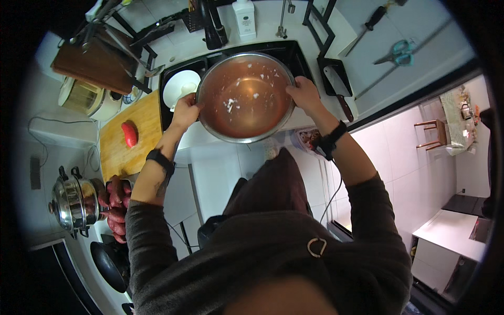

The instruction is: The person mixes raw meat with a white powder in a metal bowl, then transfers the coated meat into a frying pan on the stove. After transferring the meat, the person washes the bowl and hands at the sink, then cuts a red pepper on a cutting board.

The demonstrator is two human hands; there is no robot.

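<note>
My left hand (186,112) grips the left rim of a large round metal basin (252,118). On the opposite side, my right hand (305,94) holds the same rim. The basin is tipped so that its inside faces me, with white bits stuck to the reddish-brown inner surface. It hangs over the front of a black sink (303,59) and hides much of it. A white bowl (177,84) rests in the left part of the sink, close to my left hand, with something pale inside.
A wooden cutting board (151,118) left of the sink carries a peeled red sweet potato (129,134). Several unpeeled sweet potatoes (115,214) lie beside a steel steamer pot (69,201). A cleaver (338,86) lies right of the sink; a white bottle (245,19) stands behind it.
</note>
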